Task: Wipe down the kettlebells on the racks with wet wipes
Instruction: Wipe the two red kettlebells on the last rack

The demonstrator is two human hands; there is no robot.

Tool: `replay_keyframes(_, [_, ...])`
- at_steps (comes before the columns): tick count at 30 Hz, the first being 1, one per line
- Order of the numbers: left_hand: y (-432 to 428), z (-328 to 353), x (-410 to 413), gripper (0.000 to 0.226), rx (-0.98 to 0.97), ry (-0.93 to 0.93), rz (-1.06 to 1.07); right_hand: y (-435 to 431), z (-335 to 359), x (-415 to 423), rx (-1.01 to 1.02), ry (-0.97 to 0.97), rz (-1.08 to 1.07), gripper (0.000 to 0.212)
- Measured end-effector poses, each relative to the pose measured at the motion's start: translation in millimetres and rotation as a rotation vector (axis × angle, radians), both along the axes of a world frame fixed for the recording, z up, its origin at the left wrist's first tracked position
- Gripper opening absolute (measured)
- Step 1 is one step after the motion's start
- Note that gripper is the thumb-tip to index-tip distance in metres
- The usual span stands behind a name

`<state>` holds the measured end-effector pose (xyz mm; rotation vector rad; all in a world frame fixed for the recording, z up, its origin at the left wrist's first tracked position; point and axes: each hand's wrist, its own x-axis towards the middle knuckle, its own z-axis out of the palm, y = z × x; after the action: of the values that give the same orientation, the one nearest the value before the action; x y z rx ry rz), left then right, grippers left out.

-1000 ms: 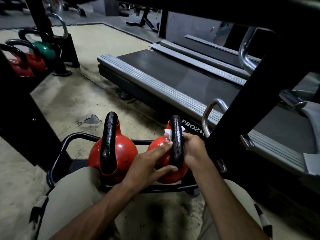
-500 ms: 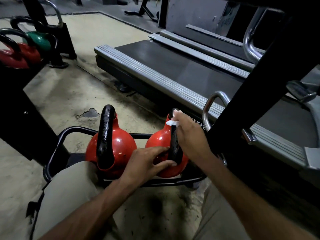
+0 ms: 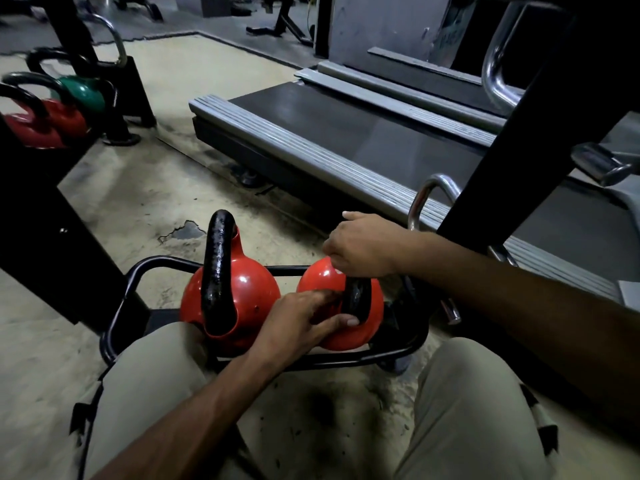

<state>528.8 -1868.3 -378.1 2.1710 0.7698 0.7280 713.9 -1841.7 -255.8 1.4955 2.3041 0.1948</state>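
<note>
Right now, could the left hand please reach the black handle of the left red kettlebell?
Probably yes: the left hand rests on the right kettlebell, next to the left kettlebell, whose upright handle stands uncovered.

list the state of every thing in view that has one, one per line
left kettlebell: upright on the rack, untouched
right kettlebell: upright on the rack, both hands on it
right hand: fingers curled over the top of the right kettlebell's handle; no wipe visible
left hand: rests on the right kettlebell, fingers flat near the handle's base
rack: on the floor, holding both
green kettlebell: upright on another rack, far left
</note>
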Motion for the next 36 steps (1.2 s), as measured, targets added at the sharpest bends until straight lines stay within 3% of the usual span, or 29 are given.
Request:
replay_keyframes(3, [2,-1,1,0.055,0.001,-0.004,0.007,-34,-14,10,0.182,0.255,-0.110,0.043])
replay_keyframes(6, [4,3,2,0.053,0.015,-0.018,-0.003,-76,-43,-2,0.523,0.810,-0.302,0.037])
replay_keyframes(9, [2,7,2,0.056,0.031,-0.041,0.012,-88,-69,-25,0.673,1.283,-0.662,0.025])
replay_keyframes(11, [0,7,2,0.062,0.024,-0.052,0.047,-76,-73,-34,0.576,1.660,-0.925,0.019])
replay_keyframes(13, [0,8,2,0.058,-0.021,-0.064,0.050,-56,-66,-31,0.238,2.252,-1.172,0.029])
replay_keyframes(14, [0,9,2,0.054,-0.060,-0.071,0.036,-48,-59,-25,0.025,2.458,-1.255,0.033])
replay_keyframes(16, [0,11,2,0.048,-0.133,-0.089,0.019,-36,-46,-13,-0.212,2.621,-1.316,0.040])
replay_keyframes(19, [0,11,0,0.047,-0.158,-0.084,0.028,-44,-42,-14,-0.201,2.558,-1.317,0.045])
replay_keyframes(21, [1,10,0,0.049,-0.141,-0.077,0.023,-59,-51,-24,-0.041,2.416,-1.272,0.044])
replay_keyframes(23, [3,8,1,0.052,-0.131,-0.070,0.025,-68,-64,-32,0.340,2.104,-1.113,0.038])
replay_keyframes(25, [4,7,2,0.055,-0.113,-0.070,0.024,-78,-71,-37,0.549,1.701,-0.875,0.025])
replay_keyframes(27, [5,7,1,0.053,-0.088,-0.074,0.005,-88,-73,-42,0.553,1.376,-0.714,0.038])
replay_keyframes(30, [5,8,0,0.050,-0.062,-0.049,-0.038,-98,-81,-34,0.496,1.039,-0.544,0.063])
replay_keyframes(33, [7,4,1,0.059,-0.057,0.024,-0.077,-93,-72,-8,0.472,0.697,-0.329,0.066])
replay_keyframes(36, [6,1,0,0.062,-0.042,0.072,-0.085,-80,-42,11,0.307,0.384,-0.064,0.062])
